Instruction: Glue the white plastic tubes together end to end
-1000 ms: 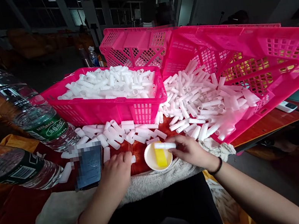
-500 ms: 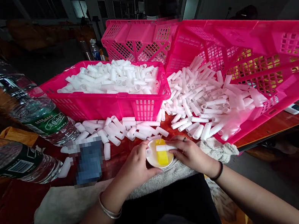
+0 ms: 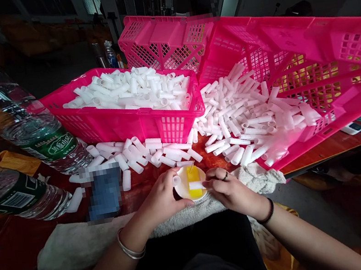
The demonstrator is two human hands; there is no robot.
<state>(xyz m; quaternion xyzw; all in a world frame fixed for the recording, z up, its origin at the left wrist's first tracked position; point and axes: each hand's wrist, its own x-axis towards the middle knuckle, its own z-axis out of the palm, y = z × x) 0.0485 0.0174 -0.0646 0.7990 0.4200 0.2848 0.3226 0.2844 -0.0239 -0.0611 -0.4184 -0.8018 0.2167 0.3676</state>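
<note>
My left hand is closed on the rim of a small white dish at the table's front edge. A short white tube also shows beside its fingers. In the dish sits a yellow block, with a thin pin-like piece sticking up at its far end. My right hand is closed, its fingertips pinching another short white plastic tube that lies across the yellow block. That tube's right end is hidden by the fingers. A pale towel lies along the edge under both hands.
A pink basket heaped with white tubes stands behind my hands. Right of it, a tipped pink crate has a pile of tubes spilling out. Two water bottles and a blurred dark blue object are at left.
The tube in my right hand has shifted slightly left and down on the yellow block, showing less of its length. My right fingers are curled more. The view has tilted a little.
</note>
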